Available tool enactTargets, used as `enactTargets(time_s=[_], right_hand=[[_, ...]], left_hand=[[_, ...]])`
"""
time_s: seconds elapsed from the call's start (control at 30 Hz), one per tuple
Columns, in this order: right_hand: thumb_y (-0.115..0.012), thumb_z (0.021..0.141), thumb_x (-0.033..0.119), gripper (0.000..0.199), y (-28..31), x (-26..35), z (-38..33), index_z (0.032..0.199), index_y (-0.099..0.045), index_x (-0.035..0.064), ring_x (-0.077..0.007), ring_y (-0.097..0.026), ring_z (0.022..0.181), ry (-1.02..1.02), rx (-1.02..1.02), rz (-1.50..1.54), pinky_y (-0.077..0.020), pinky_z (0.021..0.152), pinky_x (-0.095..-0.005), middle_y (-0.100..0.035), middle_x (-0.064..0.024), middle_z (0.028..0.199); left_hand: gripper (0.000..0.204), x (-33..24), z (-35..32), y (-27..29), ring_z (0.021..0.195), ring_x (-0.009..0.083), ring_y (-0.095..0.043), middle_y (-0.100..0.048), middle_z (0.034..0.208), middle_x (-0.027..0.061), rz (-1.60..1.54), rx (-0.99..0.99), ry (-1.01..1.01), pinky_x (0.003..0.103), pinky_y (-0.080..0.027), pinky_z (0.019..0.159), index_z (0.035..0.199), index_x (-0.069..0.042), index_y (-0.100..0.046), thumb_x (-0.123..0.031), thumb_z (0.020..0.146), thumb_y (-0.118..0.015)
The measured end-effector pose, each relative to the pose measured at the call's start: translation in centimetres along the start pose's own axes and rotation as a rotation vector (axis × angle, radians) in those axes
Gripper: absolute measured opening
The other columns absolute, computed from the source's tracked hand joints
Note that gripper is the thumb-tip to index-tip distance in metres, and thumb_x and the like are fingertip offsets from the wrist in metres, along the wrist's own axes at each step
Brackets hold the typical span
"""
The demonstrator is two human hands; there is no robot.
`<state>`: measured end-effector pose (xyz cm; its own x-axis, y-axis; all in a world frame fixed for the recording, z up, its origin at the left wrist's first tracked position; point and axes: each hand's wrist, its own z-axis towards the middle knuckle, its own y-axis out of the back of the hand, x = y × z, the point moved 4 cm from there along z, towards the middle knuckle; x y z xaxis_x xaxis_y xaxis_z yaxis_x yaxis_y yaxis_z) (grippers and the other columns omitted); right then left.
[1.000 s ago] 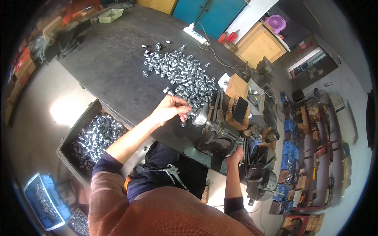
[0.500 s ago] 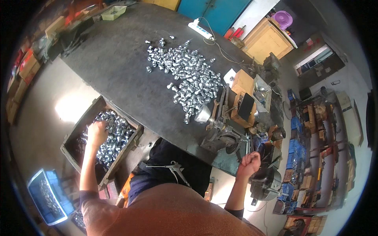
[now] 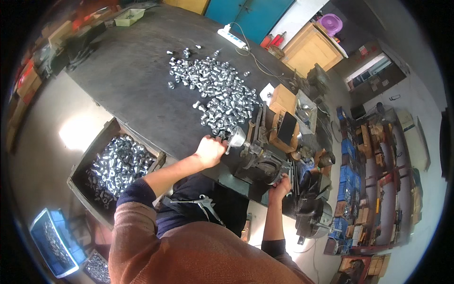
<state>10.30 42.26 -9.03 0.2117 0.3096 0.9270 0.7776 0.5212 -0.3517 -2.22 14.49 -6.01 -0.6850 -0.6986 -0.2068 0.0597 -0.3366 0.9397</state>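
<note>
My left hand [image 3: 211, 151] is closed at the mouth of a silver cone-shaped cup [image 3: 237, 137] on a bench-mounted machine [image 3: 260, 165]. A bit of shiny metal shows by its fingertips, but what it holds is mostly hidden. At the machine's near right side, my right hand [image 3: 280, 188] closes around a short lever, largely covered by the fingers. Just beyond my left hand, a heap of silver metal fittings [image 3: 222, 94] spreads over the dark workbench [image 3: 137, 66]. More such fittings [image 3: 120, 163] fill a wooden crate [image 3: 78, 163] at the left.
An air blow gun [image 3: 203, 203] lies across my lap. Right of the machine are wooden boxes [image 3: 283, 99] and a dark vise [image 3: 318, 78]. A white power strip [image 3: 232, 39] sits at the far edge. A blue bin [image 3: 56, 241] stands lower left; shelves [image 3: 373, 184] line the right.
My left hand has left the crate and moved right to the machine's cup. My right hand has come down and left onto the lever. The view has shifted slightly.
</note>
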Motion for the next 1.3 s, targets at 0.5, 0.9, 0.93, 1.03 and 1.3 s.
enactTargets(time_s=[0.5, 0.9, 0.93, 1.03, 1.3], right_hand=[[-0.045, 0.083, 0.011, 0.01, 1.0, -0.4, -0.5, 0.08, -0.05, 0.0035, -0.0054, -0.028, 0.048, -0.018, 0.061, 0.07, -0.0227, 0.042, -0.0203, -0.034, 0.0037, 0.059], [-0.042, 0.081, 0.007, 0.01, 1.1, 0.0, -1.1, 0.076, -0.05, 0.0036, -0.0074, -0.028, 0.049, -0.014, 0.094, 0.098, -0.0229, 0.043, -0.0225, -0.033, 0.0025, 0.058], [-0.042, 0.08, 0.007, 0.01, 1.0, 0.1, -1.2, 0.076, -0.05, 0.0035, -0.0074, -0.028, 0.049, -0.004, 0.092, 0.101, -0.0226, 0.043, -0.0226, -0.033, 0.0024, 0.058], [-0.042, 0.08, 0.006, 0.01, 0.7, 0.6, -1.9, 0.077, -0.05, 0.0031, -0.0073, -0.028, 0.049, -0.005, 0.096, 0.082, -0.0221, 0.043, -0.023, -0.033, 0.0023, 0.058], [-0.041, 0.082, 0.007, 0.01, 0.2, 5.6, -4.8, 0.077, -0.048, 0.003, -0.0065, -0.025, 0.047, 0.013, 0.225, 0.052, -0.0192, 0.042, -0.0227, -0.032, 0.0021, 0.057]], left_hand=[[0.016, 6.3, -1.7, 9.1, 0.06, 0.0102, -0.057, -0.062, 0.075, 0.0063, -1.572, -0.229, 0.217, 0.025, -0.049, 0.061, 0.094, 0.005, -0.061, -0.001, 0.08, -0.057], [0.013, 3.6, 0.3, 9.1, 0.06, 0.0099, -0.059, -0.063, 0.072, 0.0066, -1.443, -0.166, 0.233, 0.023, -0.049, 0.057, 0.091, 0.006, -0.062, -0.002, 0.081, -0.062], [0.013, 3.6, 0.4, 8.9, 0.06, 0.0099, -0.059, -0.063, 0.072, 0.0064, -1.458, -0.158, 0.241, 0.023, -0.049, 0.057, 0.091, 0.006, -0.062, -0.002, 0.081, -0.062], [0.011, 3.8, 0.6, 8.6, 0.062, 0.0097, -0.059, -0.063, 0.073, 0.0056, -1.496, -0.125, 0.232, 0.023, -0.049, 0.058, 0.09, 0.006, -0.062, -0.001, 0.081, -0.061], [0.014, 4.1, 1.0, 8.8, 0.072, 0.0082, -0.059, -0.063, 0.077, 0.0041, -1.482, -0.072, 0.069, 0.021, -0.048, 0.066, 0.09, 0.003, -0.063, 0.006, 0.075, -0.063]])
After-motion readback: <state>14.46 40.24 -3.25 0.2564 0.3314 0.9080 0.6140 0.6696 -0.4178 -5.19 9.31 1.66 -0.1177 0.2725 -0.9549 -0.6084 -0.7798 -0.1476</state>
